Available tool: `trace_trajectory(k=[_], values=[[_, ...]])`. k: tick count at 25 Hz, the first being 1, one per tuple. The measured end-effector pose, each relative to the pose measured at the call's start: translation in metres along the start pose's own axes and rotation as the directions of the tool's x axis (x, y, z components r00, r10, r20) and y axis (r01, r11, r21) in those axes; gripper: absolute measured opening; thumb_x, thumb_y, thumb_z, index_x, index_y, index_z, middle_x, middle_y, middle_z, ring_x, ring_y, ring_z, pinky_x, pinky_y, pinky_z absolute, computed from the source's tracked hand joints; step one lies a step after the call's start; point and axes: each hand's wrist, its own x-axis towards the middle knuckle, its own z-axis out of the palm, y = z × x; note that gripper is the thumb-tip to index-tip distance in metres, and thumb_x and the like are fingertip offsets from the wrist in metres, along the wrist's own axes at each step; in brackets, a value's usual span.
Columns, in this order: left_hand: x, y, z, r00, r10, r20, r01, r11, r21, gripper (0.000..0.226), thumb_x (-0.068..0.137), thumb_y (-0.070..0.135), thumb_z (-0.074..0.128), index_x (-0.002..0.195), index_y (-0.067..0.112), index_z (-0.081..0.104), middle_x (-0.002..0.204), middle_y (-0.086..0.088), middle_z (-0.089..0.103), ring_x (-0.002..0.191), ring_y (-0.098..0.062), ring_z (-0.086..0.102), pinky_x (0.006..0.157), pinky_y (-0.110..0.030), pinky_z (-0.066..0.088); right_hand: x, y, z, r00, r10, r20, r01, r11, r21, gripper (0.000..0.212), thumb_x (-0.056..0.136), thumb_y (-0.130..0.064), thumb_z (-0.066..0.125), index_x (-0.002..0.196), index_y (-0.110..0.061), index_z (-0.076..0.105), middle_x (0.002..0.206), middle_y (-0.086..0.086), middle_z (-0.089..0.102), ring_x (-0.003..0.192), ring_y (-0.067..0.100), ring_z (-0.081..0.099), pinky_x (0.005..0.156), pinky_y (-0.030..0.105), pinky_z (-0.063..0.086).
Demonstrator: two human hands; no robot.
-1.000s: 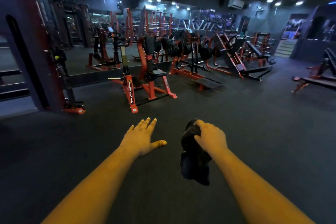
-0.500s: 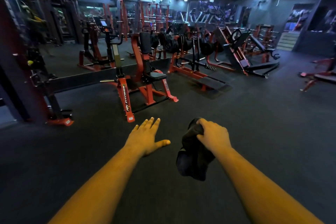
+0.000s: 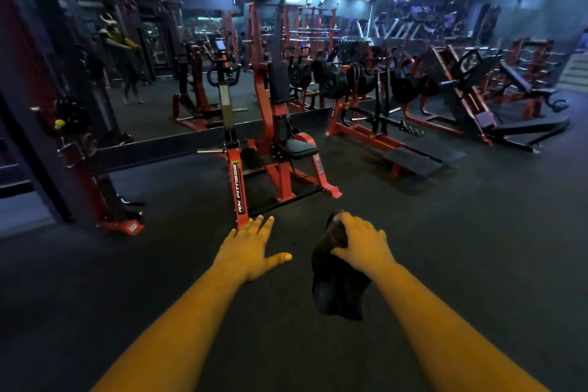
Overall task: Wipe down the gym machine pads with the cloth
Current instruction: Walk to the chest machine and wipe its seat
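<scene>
Wiping not started, by the look of it. Right hand point(image 3: 361, 243) grips a dark cloth point(image 3: 335, 288), fingers curled round its top w/ the rest hanging below them. Left hand point(image 3: 251, 247) holds nothing, fingers straight, thumb out. Seat pad point(image 3: 300, 147) & back pad point(image 3: 279, 83) of the red plate-loaded machine point(image 3: 270, 149) sit well beyond both sets of fingertips, untouched; all pads left to do.

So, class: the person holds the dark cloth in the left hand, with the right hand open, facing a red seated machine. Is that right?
Not quite. The head view shows the dark cloth gripped in the right hand, while the left hand is open. The red seated machine does stand ahead.
</scene>
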Motion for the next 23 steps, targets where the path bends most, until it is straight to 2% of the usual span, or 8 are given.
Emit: trace_trajectory(k=[3,6,11,12,15,18,21,23], values=[[0.08,-0.008,0.002,1.0,-0.009,-0.005,0.009,0.999,-0.036,0.105,0.082,0.087,0.034,0.163,0.029,-0.001,0.171,0.0,0.002,0.157,-0.021,0.008,0.125,-0.047,0.014,0.087,0.016,0.005,0.996,-0.042,0.08,0.041,0.999,0.015,0.048,0.095,-0.039,0.059,0.138,-0.039,0.038,0.136,-0.002,0.048,0.13,0.026,0.045,0.105,0.057,0.034],[0.175,-0.027,0.011,1.0,-0.018,0.004,0.018,0.997,-0.071,0.11,0.076,0.091,0.028,0.163,0.028,-0.001,0.171,-0.001,0.002,0.157,-0.022,0.01,0.125,-0.045,0.014,0.182,0.035,0.017,0.996,-0.075,0.05,0.072,0.996,0.058,0.037,0.1,-0.029,0.048,0.136,-0.04,0.042,0.14,-0.004,0.05,0.131,0.023,0.046,0.106,0.056,0.033],[0.321,-0.068,0.029,0.998,0.011,0.067,-0.001,0.988,-0.152,0.098,0.09,0.079,0.039,0.163,0.026,0.0,0.171,-0.003,0.002,0.157,-0.025,0.012,0.124,-0.044,0.019,0.313,0.056,0.024,0.996,0.027,0.083,-0.049,0.959,0.278,0.074,0.09,-0.024,0.066,0.15,-0.043,0.026,0.134,-0.001,0.06,0.114,0.026,0.062,0.099,0.045,0.048],[0.351,-0.075,0.03,0.996,0.025,0.085,-0.012,0.987,-0.158,0.096,0.091,0.077,0.04,0.163,0.026,0.001,0.171,-0.004,0.003,0.157,-0.026,0.012,0.124,-0.045,0.02,0.339,0.059,0.023,0.993,0.033,0.112,-0.066,0.951,0.303,0.076,0.087,-0.023,0.069,0.15,-0.042,0.031,0.135,-0.002,0.059,0.116,0.024,0.062,0.098,0.041,0.05],[0.436,-0.083,0.024,0.991,0.086,0.105,-0.065,0.979,-0.192,0.091,0.096,0.068,0.045,0.163,0.023,0.003,0.171,-0.004,0.005,0.156,-0.026,0.016,0.125,-0.042,0.021,0.416,0.075,0.02,0.993,-0.049,0.104,0.015,0.952,0.306,0.047,0.078,-0.025,0.071,0.112,-0.055,0.06,0.122,-0.017,0.063,0.115,0.013,0.061,0.098,0.04,0.051],[0.504,-0.071,0.019,0.978,0.191,0.086,-0.146,0.916,-0.374,0.088,0.097,0.056,0.056,0.163,0.021,0.01,0.169,-0.002,0.015,0.154,-0.021,0.021,0.125,-0.037,0.022,0.475,0.085,0.018,0.996,-0.076,0.048,0.063,0.971,0.232,0.035,0.077,-0.023,0.072,0.092,-0.054,0.062,0.105,-0.022,0.057,0.11,0.009,0.058,0.097,0.048,0.048],[0.584,-0.049,0.015,0.958,0.251,0.137,-0.119,0.785,-0.609,0.072,0.097,0.037,0.067,0.158,0.017,0.033,0.142,0.005,0.048,0.136,-0.013,0.044,0.116,-0.03,0.035,0.546,0.103,0.011,0.994,-0.109,0.016,0.106,0.985,0.139,0.027,0.083,-0.027,0.071,0.107,-0.041,0.067,0.106,-0.021,0.051,0.114,0.011,0.055,0.098,0.045,0.039],[0.636,-0.038,0.016,0.968,0.234,0.088,-0.133,0.779,-0.613,0.036,0.096,0.026,0.07,0.127,0.01,0.066,0.106,-0.001,0.066,0.099,-0.015,0.061,0.097,-0.043,0.052,0.594,0.124,0.008,0.99,-0.139,-0.023,0.141,0.983,0.116,0.028,0.085,-0.03,0.071,0.111,-0.038,0.067,0.106,-0.022,0.051,0.114,0.012,0.055,0.097,0.042,0.037]])
